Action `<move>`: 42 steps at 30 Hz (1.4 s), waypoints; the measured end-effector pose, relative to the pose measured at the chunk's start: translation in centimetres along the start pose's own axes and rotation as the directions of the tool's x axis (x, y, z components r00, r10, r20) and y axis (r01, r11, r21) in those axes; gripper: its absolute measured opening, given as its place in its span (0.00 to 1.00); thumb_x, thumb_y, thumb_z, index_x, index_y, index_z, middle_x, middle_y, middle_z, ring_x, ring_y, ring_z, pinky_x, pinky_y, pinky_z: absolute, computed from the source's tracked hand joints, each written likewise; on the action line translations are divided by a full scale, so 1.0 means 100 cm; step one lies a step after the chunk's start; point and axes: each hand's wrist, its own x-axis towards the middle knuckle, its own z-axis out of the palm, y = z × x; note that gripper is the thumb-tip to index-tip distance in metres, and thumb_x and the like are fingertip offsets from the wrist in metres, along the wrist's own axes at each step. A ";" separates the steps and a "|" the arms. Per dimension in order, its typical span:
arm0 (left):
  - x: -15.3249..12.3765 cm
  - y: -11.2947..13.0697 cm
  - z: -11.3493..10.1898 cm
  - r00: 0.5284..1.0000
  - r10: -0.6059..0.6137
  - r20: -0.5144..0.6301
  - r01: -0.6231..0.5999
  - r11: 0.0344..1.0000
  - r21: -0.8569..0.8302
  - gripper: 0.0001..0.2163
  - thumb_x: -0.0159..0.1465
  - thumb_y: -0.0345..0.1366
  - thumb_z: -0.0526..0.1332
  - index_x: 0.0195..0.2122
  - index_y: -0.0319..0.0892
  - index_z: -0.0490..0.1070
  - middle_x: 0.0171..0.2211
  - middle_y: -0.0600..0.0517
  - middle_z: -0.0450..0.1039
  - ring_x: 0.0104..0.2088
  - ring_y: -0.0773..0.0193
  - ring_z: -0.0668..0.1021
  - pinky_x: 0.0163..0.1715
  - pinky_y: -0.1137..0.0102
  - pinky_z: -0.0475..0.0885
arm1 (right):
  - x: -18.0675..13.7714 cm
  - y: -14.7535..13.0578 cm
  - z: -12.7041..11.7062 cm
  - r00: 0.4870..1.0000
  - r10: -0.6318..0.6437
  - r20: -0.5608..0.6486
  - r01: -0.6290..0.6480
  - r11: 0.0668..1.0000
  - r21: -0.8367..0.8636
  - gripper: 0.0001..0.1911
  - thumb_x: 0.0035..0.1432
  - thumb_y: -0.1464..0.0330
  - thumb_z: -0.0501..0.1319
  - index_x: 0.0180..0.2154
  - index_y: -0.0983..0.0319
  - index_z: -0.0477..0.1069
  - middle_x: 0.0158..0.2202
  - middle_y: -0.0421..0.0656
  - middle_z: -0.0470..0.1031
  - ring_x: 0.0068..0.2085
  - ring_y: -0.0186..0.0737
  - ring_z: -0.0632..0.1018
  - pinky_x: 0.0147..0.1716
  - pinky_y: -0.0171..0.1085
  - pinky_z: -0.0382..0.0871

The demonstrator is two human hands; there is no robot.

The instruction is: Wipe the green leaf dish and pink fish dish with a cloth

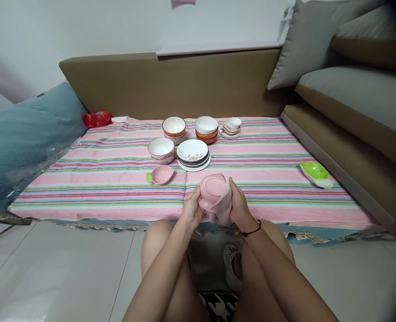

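A pink bowl (211, 188) is held up over the front of the striped cloth, its underside with the foot ring facing me. My left hand (193, 208) grips its left edge, fingers closed. On the other side my right hand (238, 203) presses a pale pink cloth (223, 210) against the bowl; its fingers are mostly hidden behind the cloth. Just beyond, to the left, lies a pink strawberry-shaped dish (162, 175) with a green end. A stack of plates (193, 151) stands behind the held bowl.
Stacked bowls (174, 126), more bowls (206, 126) and a white bowl (161, 148) stand behind. Small dishes (230, 127) are piled at the back. A green leaf-shaped dish (316, 173) lies right, near cushions (352, 94). A red package (97, 119) sits back left on the striped cloth (94, 165).
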 end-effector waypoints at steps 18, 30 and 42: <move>-0.006 -0.005 0.000 0.969 -0.217 0.120 0.203 0.972 0.119 0.15 0.59 0.44 0.62 0.42 0.40 0.71 0.32 0.52 0.75 0.28 0.67 0.75 0.29 0.73 0.68 | -0.012 -0.020 0.003 1.000 0.017 0.022 -0.017 1.000 0.015 0.21 0.43 0.52 0.67 0.29 0.63 0.71 0.23 0.37 0.73 0.23 0.34 0.71 0.23 0.33 0.65; -0.004 0.005 0.007 0.977 -0.151 0.152 0.172 0.976 -0.136 0.20 0.68 0.44 0.47 0.49 0.36 0.70 0.35 0.46 0.78 0.38 0.64 0.79 0.45 0.69 0.71 | -0.008 -0.001 -0.002 0.944 -0.174 0.281 0.224 0.962 -0.156 0.18 0.46 0.58 0.68 0.38 0.60 0.71 0.32 0.37 0.74 0.31 0.34 0.73 0.29 0.31 0.67; -0.016 -0.003 0.007 0.937 -0.296 0.188 0.253 0.941 0.224 0.24 0.64 0.51 0.51 0.51 0.36 0.68 0.41 0.39 0.76 0.39 0.57 0.79 0.41 0.64 0.75 | -0.004 -0.016 -0.004 0.982 -0.184 -0.039 0.175 0.970 -0.171 0.28 0.45 0.42 0.59 0.25 0.61 0.67 0.19 0.37 0.69 0.22 0.33 0.70 0.22 0.33 0.63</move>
